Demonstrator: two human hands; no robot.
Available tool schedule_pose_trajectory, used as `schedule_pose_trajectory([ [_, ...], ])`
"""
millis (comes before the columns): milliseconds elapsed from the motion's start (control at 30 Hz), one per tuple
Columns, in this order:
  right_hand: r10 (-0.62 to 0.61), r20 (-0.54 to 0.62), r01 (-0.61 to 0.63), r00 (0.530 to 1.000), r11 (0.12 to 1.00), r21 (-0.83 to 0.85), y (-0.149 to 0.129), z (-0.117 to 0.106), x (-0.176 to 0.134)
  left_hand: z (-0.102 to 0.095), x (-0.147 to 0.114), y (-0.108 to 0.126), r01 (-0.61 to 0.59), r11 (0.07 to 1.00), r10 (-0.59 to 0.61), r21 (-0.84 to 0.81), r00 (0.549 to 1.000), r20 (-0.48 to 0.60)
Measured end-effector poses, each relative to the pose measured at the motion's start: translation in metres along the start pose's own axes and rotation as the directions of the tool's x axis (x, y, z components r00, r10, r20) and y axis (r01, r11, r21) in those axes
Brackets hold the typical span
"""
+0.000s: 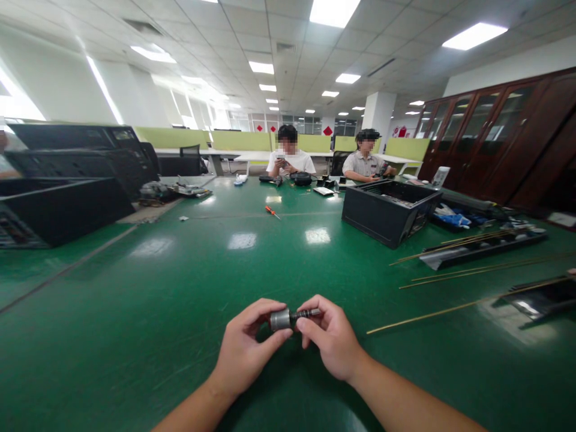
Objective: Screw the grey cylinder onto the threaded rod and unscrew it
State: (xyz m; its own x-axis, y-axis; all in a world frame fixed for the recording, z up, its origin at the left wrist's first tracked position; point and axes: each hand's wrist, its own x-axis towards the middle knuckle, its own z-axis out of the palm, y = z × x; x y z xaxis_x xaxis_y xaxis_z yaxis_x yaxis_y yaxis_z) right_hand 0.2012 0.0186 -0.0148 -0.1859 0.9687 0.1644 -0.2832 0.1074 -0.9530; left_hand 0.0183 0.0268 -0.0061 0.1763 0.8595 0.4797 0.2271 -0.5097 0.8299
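Note:
My left hand (242, 345) pinches a short grey metal cylinder (281, 320) between thumb and fingers. From the cylinder's right end sticks out a thin, dark ridged shaft (305, 314); I cannot tell whether the ridges are a spring or a thread. Thumb and fingers of my right hand (335, 339) are closed on this shaft. The part is held roughly level, just above the green tabletop (171, 300) near its front edge. My fingertips hide some of both ends.
An orange screwdriver (270, 210) lies mid-table. A black computer case (371, 216) stands right, with thin brass-coloured rods (418, 313) nearer me. More dark cases (67, 213) fill the left. Two people, one in a white shirt (300, 162), sit across the table.

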Motion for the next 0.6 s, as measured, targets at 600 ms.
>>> schedule_pose_trajectory([
  [600,0.006,-0.014,-0.006,1.000,1.000,0.005,-0.0007,-0.0003,0.0012,-0.0010,0.0001,-0.0033,0.032,0.999,-0.032,0.027,0.999,-0.006],
])
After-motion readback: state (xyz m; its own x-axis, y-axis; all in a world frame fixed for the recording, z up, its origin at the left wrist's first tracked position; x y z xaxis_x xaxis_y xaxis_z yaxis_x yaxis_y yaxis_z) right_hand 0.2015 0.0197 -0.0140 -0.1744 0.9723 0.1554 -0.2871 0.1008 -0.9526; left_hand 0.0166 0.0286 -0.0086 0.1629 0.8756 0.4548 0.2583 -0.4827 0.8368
